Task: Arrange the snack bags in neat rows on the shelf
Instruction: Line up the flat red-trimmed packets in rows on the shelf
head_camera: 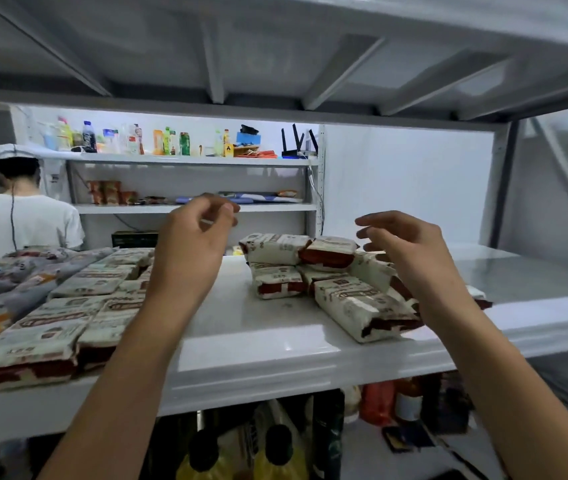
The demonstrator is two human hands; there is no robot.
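The loose pile of snack bags sits right of centre on the shelf, stacked a couple deep and at all sorts of angles. The top bag, the one showing its red-brown side, has its long axis running roughly left to right. The near bag lies diagonally, far-left to near-right, with its end close to the shelf's front edge. Over on the left are the neat rows, bags lying flat side by side, the front ones with a red-brown end toward the front edge. A bare strip of shelf separates the rows from the pile.

The bit that matters is that my right hand is the closer one. It hovers just right of the pile and a little above it, fingers relaxed and spread, pointing left at the top bag and touching nothing. My left hand hangs over the bare strip, fingers loosely curled with the thumb near the fingertips. I can't make out anything in it.

My guess is the right hand takes the top bag across its short side, carries it left and turns it to match the rows. The bags look soft, so the pile could slump when one comes off.
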